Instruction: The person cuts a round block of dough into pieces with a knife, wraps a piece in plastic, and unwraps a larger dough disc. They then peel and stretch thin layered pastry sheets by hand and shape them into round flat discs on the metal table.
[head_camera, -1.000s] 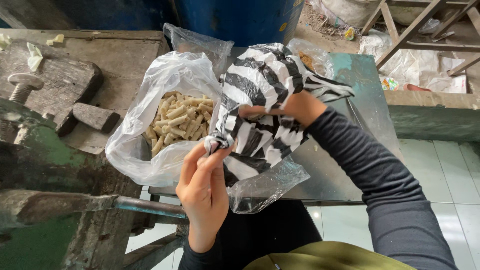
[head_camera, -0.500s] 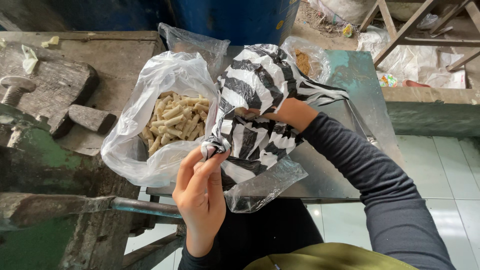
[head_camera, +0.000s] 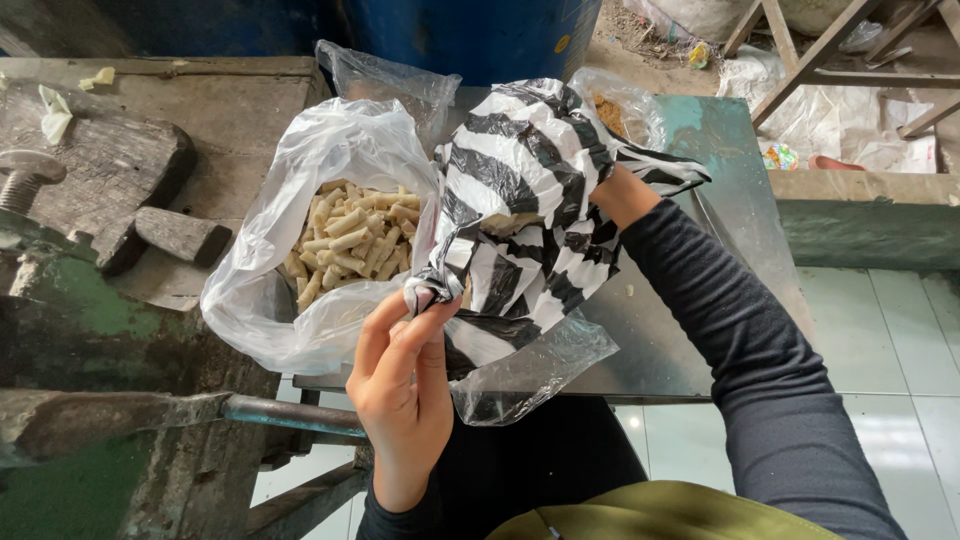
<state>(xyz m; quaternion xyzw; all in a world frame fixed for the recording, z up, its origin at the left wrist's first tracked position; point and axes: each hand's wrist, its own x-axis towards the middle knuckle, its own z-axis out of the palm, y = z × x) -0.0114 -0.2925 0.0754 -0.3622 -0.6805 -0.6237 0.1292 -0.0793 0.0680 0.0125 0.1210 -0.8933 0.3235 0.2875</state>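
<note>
**Striped bag over the hand, snack bag open on the bench**

Going near to far. Closest to the camera is the left hand (head_camera: 405, 385), fingers (head_camera: 425, 325) pinched shut on the gathered corner of a black-and-white striped plastic bag (head_camera: 520, 210), holding it taut just above the front edge of the bench (head_camera: 650, 340). Under that corner hangs one crumpled clear bag (head_camera: 530, 375), which looks empty.

Next back, the right arm in a dark sleeve (head_camera: 740, 330) goes up into the striped bag. The right hand itself is buried inside the plastic, only the wrist shows, so I can't tell whether those fingers are spread or curled round anything.

Just left of it, touching the striped bag, sits one big clear bag (head_camera: 310, 200) with its mouth wide open, showing a heap of pale tube-shaped snack pieces (head_camera: 350, 240). Way too many to count, dozens at least.

How far along, as a guess: the striped bag is opened up and pulled over the hand, and the pieces all seem to sit in the clear bag. I can't see any pieces inside the striped one, so nothing visibly moved across.

Further back: two more clear bags, one empty-looking (head_camera: 385, 85), one with some brownish crumbs (head_camera: 620, 110). So four clear bags, one striped. On the left, a worn wooden block (head_camera: 180, 235), a big metal bolt (head_camera: 25, 180) and green machine parts (head_camera: 70, 330). At the far edge stands one blue barrel (head_camera: 480, 35).
</note>
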